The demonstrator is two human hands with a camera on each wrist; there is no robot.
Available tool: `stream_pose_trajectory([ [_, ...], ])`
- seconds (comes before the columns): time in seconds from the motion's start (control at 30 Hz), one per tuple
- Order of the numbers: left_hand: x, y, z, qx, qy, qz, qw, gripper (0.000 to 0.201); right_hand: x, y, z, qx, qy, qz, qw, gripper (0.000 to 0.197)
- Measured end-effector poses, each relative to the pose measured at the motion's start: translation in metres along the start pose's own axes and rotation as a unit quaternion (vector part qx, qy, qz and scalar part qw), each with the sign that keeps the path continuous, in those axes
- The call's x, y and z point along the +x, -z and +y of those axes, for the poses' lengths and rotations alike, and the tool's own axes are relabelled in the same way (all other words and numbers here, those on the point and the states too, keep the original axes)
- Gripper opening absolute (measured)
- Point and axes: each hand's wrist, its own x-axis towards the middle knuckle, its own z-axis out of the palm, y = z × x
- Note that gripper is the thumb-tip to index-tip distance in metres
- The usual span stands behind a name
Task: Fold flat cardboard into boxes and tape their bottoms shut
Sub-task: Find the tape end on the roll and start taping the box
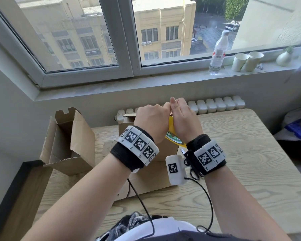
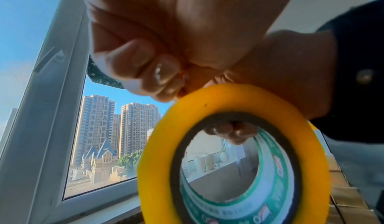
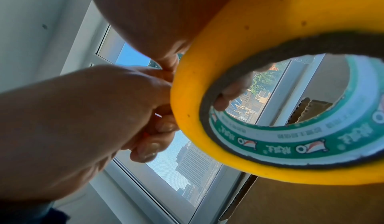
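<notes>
Both hands are raised over a brown cardboard box (image 1: 151, 178) that stands on the table. My right hand (image 1: 182, 119) holds a yellow tape roll (image 1: 172, 134) with a green printed core (image 3: 290, 145); one of its fingers (image 3: 228, 96) hooks through the core. My left hand (image 1: 151, 119) has curled fingers (image 2: 162, 79) that pinch at the top rim of the tape roll (image 2: 207, 96), where a small red bit shows between the fingertips. The loose tape end itself is hard to make out.
A second open cardboard box (image 1: 68, 141) leans at the table's left end. Black scissors (image 1: 195, 173) lie under my right wrist on the wooden table (image 1: 250, 153). A bottle (image 1: 217, 53), paper cups (image 1: 247, 61) and a vase (image 1: 283, 58) stand on the windowsill. A blue crate (image 1: 299, 133) sits to the right.
</notes>
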Motion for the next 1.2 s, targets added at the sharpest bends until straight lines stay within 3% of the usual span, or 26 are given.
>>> stream_pose_trajectory([
  [0.13, 0.0, -0.001, 0.006, -0.003, -0.004, -0.015, 1.0, 0.02, 0.001, 0.001, 0.003, -0.005, -0.006, 0.005, 1.0, 0.038],
  [0.23, 0.006, -0.004, 0.003, -0.062, 0.018, -0.034, 0.997, 0.013, 0.0, -0.002, 0.007, -0.002, -0.004, 0.004, 1.0, 0.039],
  [0.43, 0.003, -0.018, -0.008, -0.212, 0.037, 0.009, 0.976, 0.023, 0.004, -0.001, 0.013, 0.021, -0.004, 0.035, 0.999, 0.041],
  [0.6, 0.0, -0.027, -0.019, -0.392, 0.065, 0.015, 0.917, 0.033, 0.008, -0.001, 0.017, 0.01, 0.007, 0.054, 0.998, 0.037],
  [0.73, 0.004, -0.031, -0.028, -0.542, 0.11, -0.037, 0.832, 0.039, 0.008, -0.004, 0.015, 0.009, 0.013, 0.058, 0.998, 0.037],
  [0.83, 0.005, -0.025, -0.028, -0.589, 0.142, -0.033, 0.795, 0.039, 0.008, -0.004, 0.012, 0.011, 0.022, 0.062, 0.998, 0.034],
  [0.87, 0.004, -0.021, -0.026, -0.572, 0.144, -0.024, 0.808, 0.04, 0.008, -0.004, 0.012, 0.012, 0.024, 0.065, 0.998, 0.033],
  [0.97, -0.001, -0.013, -0.017, -0.333, 0.118, -0.002, 0.935, 0.044, 0.009, -0.005, 0.01, 0.015, 0.023, 0.073, 0.997, 0.03],
  [1.0, -0.003, -0.012, -0.014, -0.251, 0.107, 0.017, 0.962, 0.042, 0.009, -0.005, 0.01, 0.017, 0.022, 0.076, 0.997, 0.03],
  [1.1, -0.007, -0.013, -0.004, -0.142, 0.071, 0.073, 0.985, 0.027, 0.009, -0.005, 0.01, 0.02, 0.017, 0.086, 0.996, 0.032],
  [1.2, -0.005, -0.016, -0.001, -0.102, 0.044, 0.08, 0.991, 0.016, 0.008, -0.003, 0.01, 0.004, 0.007, 0.09, 0.996, 0.03],
])
